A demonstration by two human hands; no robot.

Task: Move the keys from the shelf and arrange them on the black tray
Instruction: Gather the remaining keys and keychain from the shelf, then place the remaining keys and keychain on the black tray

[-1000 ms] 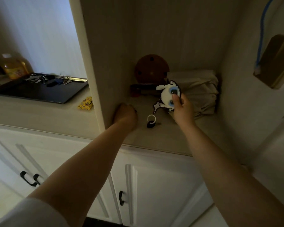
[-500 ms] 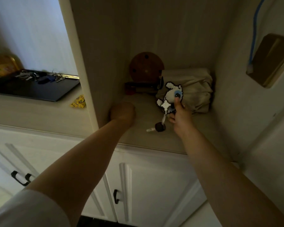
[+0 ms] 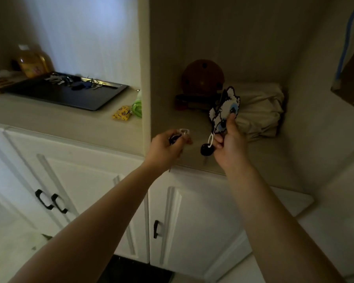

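Note:
My right hand (image 3: 228, 137) grips a key on a white-and-blue pixel-art animal keychain (image 3: 225, 108); its black-headed key (image 3: 206, 150) dangles from a white ring above the shelf's front edge (image 3: 192, 167). My left hand (image 3: 165, 148) is closed around a second key set with a clear clip (image 3: 183, 132) sticking out between the fingers. The black tray (image 3: 55, 94) lies on the counter to the left, with several keys (image 3: 76, 82) bunched along its far edge.
In the shelf niche sit a brown perforated ball (image 3: 202, 77) and a folded beige cloth (image 3: 258, 111). A yellow tag (image 3: 122, 113) and a green item (image 3: 137, 106) lie on the counter near the divider. A yellow bottle (image 3: 32, 62) stands behind the tray.
Both hands have pulled back from deep in the shelf to its front edge. The right lifted the animal keychain off the shelf; the left now holds a key set with a clip.

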